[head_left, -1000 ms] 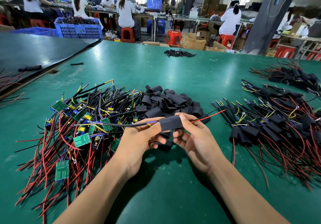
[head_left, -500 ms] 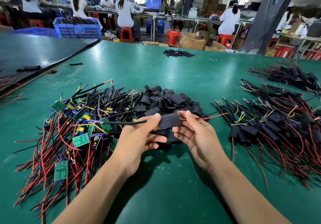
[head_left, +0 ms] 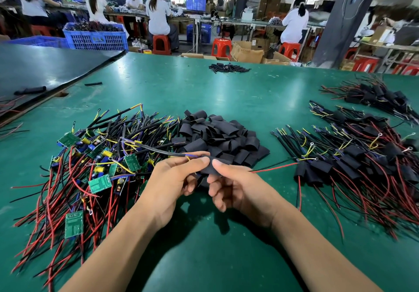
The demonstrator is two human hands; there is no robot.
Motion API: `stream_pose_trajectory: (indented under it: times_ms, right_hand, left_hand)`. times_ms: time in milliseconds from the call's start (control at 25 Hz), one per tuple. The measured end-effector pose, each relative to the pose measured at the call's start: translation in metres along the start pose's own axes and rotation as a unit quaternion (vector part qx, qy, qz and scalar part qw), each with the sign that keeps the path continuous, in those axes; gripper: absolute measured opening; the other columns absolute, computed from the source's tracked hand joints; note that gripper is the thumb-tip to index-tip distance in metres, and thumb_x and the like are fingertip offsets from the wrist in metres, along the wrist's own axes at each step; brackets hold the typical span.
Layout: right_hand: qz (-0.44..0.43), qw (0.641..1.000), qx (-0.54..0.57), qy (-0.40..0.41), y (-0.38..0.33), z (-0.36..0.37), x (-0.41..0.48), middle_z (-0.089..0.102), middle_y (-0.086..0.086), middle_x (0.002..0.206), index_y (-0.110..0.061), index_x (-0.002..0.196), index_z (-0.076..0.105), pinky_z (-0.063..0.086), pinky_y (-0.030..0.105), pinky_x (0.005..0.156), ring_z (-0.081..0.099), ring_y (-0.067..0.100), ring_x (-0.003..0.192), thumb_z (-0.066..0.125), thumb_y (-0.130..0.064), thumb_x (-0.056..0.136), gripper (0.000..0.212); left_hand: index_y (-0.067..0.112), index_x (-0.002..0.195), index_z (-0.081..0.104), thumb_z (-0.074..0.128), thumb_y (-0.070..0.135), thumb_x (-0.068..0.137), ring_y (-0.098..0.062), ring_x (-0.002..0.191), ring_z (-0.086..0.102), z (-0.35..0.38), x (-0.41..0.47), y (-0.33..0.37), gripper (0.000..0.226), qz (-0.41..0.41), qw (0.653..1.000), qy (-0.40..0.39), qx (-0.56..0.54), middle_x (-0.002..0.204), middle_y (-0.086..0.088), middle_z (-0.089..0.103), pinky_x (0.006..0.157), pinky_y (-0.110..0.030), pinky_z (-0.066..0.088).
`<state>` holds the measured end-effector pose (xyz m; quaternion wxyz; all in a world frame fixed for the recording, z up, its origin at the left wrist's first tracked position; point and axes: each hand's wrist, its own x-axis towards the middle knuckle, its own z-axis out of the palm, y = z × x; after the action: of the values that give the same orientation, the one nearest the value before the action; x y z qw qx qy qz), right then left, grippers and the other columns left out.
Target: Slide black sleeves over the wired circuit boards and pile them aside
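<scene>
My left hand [head_left: 172,178] and my right hand [head_left: 235,187] meet above the green table, both pinching one black sleeve [head_left: 209,168] that covers a wired circuit board. The board itself is hidden inside the sleeve. Its black cable runs out to the left and its red and black wires [head_left: 274,168] trail to the right. A heap of bare green circuit boards with wires [head_left: 95,167] lies at the left. Loose black sleeves [head_left: 217,137] are heaped just beyond my hands. Sleeved boards [head_left: 353,162] are piled at the right.
The green table [head_left: 204,92] stretches far ahead, with a small cluster of black sleeves [head_left: 229,67] near its back edge and another pile of sleeved boards [head_left: 374,96] at the far right. A dark panel [head_left: 45,69] lies at the left. People sit working at benches behind.
My hands have drawn closer together, so thumbs now nearly touch and less of the sleeve shows. The sleeved board has shifted slightly left.
</scene>
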<state>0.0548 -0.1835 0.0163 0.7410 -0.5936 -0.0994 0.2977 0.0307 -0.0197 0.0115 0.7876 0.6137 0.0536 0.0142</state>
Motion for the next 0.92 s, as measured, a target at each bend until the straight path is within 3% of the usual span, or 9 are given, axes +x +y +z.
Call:
stream_pose_trajectory:
  times_ms: [160, 320, 480, 680, 760, 920]
  right_hand:
    - [0.001, 1.000, 0.025, -0.016, 0.004, 0.015, 0.001, 0.057, 0.006, 0.059, -0.016, 0.067, 0.067, 0.034, 0.024, 0.041, 0.047, 0.017, 0.041, 0.062, -0.058, 0.082, 0.045]
    - [-0.054, 0.987, 0.142, 0.049, -0.001, 0.022, 0.003, 0.054, 0.003, 0.058, -0.017, 0.066, 0.067, 0.030, 0.021, 0.040, 0.042, 0.013, 0.039, 0.056, -0.055, 0.082, 0.042]
    - [-0.134, 0.919, 0.335, 0.162, -0.012, 0.001, 0.005, 0.054, 0.002, 0.063, -0.015, 0.078, 0.066, 0.029, 0.019, 0.040, 0.039, 0.012, 0.039, 0.052, -0.051, 0.094, 0.042]
    - [-0.146, 0.833, 0.440, 0.302, -0.012, -0.034, 0.003, 0.060, 0.005, 0.070, -0.013, 0.096, 0.064, 0.035, 0.018, 0.043, 0.042, 0.014, 0.044, 0.049, -0.055, 0.096, 0.045]
    - [-0.130, 0.829, 0.435, 0.326, -0.011, -0.040, 0.004, 0.062, 0.007, 0.075, -0.011, 0.100, 0.060, 0.037, 0.019, 0.044, 0.044, 0.015, 0.045, 0.053, -0.048, 0.097, 0.037]
    - [-0.117, 0.857, 0.370, 0.338, -0.008, -0.036, 0.008, 0.067, 0.009, 0.087, -0.009, 0.116, 0.057, 0.048, 0.020, 0.046, 0.056, 0.013, 0.049, 0.051, -0.025, 0.101, 0.022]
  left_hand:
    - [0.013, 0.106, 0.075, 0.066, 0.032, 0.087, -0.018, 0.052, 0.041, 0.004, -0.003, 0.001, 0.029, 0.020, 0.999, -0.043, -0.002, 0.060, -0.005, 0.053, 0.049, -0.026, 0.025]
    - [0.011, 0.089, 0.075, 0.062, 0.041, 0.087, -0.018, 0.052, 0.038, 0.006, -0.002, 0.001, 0.032, 0.023, 0.999, -0.019, -0.017, 0.069, -0.007, 0.061, 0.047, -0.025, 0.025]
    - [0.011, 0.098, 0.077, 0.066, 0.032, 0.089, -0.011, 0.046, 0.037, 0.005, 0.000, -0.004, 0.025, 0.002, 0.999, 0.033, -0.012, 0.073, -0.001, 0.064, 0.045, -0.018, 0.026]
    - [0.010, 0.094, 0.077, 0.065, 0.020, 0.093, -0.012, 0.046, 0.039, 0.002, 0.002, -0.011, 0.016, 0.008, 0.998, 0.051, 0.030, 0.072, 0.000, 0.066, 0.043, -0.019, 0.029]
    - [0.011, 0.092, 0.077, 0.066, 0.019, 0.092, -0.012, 0.045, 0.039, 0.002, 0.003, -0.012, 0.014, 0.006, 0.998, 0.058, 0.039, 0.071, 0.000, 0.067, 0.043, -0.019, 0.029]
    - [0.012, 0.089, 0.077, 0.064, 0.014, 0.095, -0.013, 0.045, 0.038, 0.002, 0.002, -0.012, 0.014, 0.006, 0.996, 0.070, 0.046, 0.068, -0.001, 0.066, 0.042, -0.019, 0.029]
